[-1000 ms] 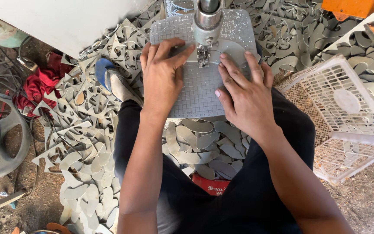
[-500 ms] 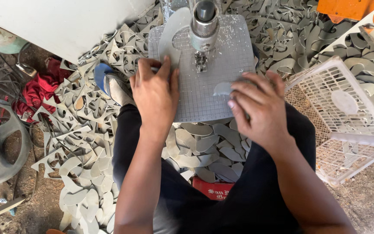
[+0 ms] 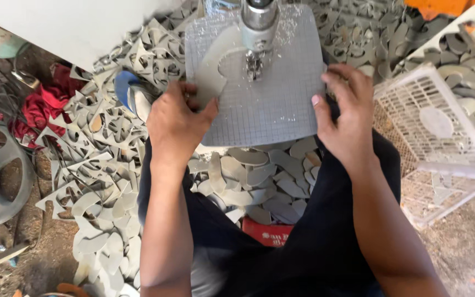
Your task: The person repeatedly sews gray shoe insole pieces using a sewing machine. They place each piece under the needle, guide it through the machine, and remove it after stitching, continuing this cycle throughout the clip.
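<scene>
The left hand (image 3: pixel 176 122) is laid at the left edge of the gridded work plate (image 3: pixel 270 110), fingers curled and thumb extended, and a pale curved cut-out piece (image 3: pixel 214 66) is pinched under its fingertips. The piece lies flat on the plate, its upper end reaching toward the metal machine head (image 3: pixel 258 27), whose tool tip is set just right of the piece.

The right hand (image 3: pixel 344 113) is placed at the plate's right edge, fingers loosely bent; whether the edge is gripped or merely touched cannot be told. Nothing else is held in it.

Below the plate, between the person's knees, a heap of finished curved pieces (image 3: pixel 265 176) is gathered. To the right, a white plastic basket (image 3: pixel 441 126) is positioned. On the left, the floor is covered with pale offcut sheets (image 3: pixel 94 165), beside a red cloth (image 3: pixel 50 104).
</scene>
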`<state>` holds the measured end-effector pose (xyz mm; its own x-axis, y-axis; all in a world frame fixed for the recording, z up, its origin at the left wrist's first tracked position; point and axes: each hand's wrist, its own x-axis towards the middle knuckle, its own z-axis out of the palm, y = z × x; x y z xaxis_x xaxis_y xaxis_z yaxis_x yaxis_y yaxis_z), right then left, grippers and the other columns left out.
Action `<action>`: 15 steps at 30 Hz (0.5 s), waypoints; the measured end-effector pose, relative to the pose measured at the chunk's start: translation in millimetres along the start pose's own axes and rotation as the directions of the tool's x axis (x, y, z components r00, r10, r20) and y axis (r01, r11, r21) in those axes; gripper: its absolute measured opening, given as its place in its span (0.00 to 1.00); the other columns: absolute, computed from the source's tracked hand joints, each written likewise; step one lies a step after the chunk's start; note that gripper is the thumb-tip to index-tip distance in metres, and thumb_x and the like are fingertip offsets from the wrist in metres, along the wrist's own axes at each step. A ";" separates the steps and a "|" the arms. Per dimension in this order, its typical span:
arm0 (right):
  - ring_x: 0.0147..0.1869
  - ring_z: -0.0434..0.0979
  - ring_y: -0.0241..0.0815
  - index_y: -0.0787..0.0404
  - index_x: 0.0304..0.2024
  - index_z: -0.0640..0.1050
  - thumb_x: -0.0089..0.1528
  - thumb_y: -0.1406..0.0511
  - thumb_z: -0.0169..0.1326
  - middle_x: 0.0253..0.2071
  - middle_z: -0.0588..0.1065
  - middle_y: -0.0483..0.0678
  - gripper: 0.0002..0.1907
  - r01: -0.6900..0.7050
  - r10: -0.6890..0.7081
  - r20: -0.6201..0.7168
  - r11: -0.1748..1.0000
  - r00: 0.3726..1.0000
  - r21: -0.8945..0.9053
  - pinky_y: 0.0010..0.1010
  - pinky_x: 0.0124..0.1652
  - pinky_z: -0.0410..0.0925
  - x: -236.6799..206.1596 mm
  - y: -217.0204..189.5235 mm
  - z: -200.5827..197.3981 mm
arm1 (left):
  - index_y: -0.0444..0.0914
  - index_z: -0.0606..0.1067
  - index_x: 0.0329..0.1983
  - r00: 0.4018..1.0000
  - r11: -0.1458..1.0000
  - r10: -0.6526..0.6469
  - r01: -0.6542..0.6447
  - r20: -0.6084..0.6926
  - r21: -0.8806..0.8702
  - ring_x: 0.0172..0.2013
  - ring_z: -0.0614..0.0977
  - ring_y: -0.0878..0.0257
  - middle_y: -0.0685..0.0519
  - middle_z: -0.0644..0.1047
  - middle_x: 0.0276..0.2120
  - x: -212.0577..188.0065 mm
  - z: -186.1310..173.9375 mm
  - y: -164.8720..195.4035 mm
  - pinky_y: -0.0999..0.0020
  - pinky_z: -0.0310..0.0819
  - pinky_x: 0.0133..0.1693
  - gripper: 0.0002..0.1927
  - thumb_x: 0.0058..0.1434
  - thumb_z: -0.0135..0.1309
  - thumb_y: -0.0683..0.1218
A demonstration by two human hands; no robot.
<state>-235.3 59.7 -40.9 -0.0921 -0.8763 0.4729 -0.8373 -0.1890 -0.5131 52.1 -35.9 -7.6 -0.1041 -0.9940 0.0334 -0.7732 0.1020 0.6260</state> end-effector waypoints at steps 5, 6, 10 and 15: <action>0.66 0.69 0.56 0.65 0.56 0.77 0.66 0.74 0.60 0.62 0.71 0.55 0.16 0.021 -0.021 -0.002 0.999 1.000 0.030 0.44 0.63 0.67 10.4 -6.5 0.9 | 0.34 0.77 0.38 0.994 0.981 -0.043 0.062 0.103 -0.183 0.31 0.79 0.61 0.46 0.79 0.31 9.6 -3.4 -24.2 0.67 0.74 0.34 0.18 0.52 0.71 0.49; 0.66 0.70 0.56 0.65 0.56 0.77 0.66 0.74 0.60 0.62 0.71 0.55 0.15 0.026 -0.025 -0.007 0.998 1.000 0.055 0.43 0.63 0.67 11.4 -6.7 0.5 | 0.33 0.76 0.38 0.990 0.958 -0.026 0.063 0.136 -0.279 0.31 0.76 0.63 0.45 0.77 0.31 12.9 -3.9 -29.6 0.68 0.72 0.33 0.18 0.54 0.71 0.47; 0.64 0.73 0.54 0.66 0.55 0.78 0.66 0.74 0.60 0.59 0.72 0.55 0.14 0.014 -0.013 -0.008 0.994 1.000 0.112 0.40 0.61 0.69 9.2 -3.9 -1.7 | 0.36 0.74 0.46 0.982 0.796 0.023 0.095 0.186 -0.597 0.33 0.79 0.71 0.54 0.79 0.34 21.6 -7.9 -51.9 0.76 0.75 0.35 0.19 0.57 0.69 0.46; 0.57 0.78 0.47 0.67 0.52 0.78 0.69 0.76 0.57 0.55 0.75 0.54 0.10 0.071 -0.053 -0.111 0.984 0.992 0.161 0.32 0.54 0.73 7.3 -3.6 -5.8 | 0.35 0.81 0.47 0.985 0.788 -0.083 0.158 0.151 -0.595 0.31 0.80 0.69 0.53 0.82 0.33 15.2 -39.3 -77.3 0.76 0.76 0.36 0.12 0.62 0.65 0.44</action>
<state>-236.2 56.5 -31.4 -0.1067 -0.8104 0.5760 -0.7437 -0.3194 -0.5872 134.9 -60.5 -24.9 -0.1323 -0.9817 -0.1366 -0.2540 -0.0996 0.9621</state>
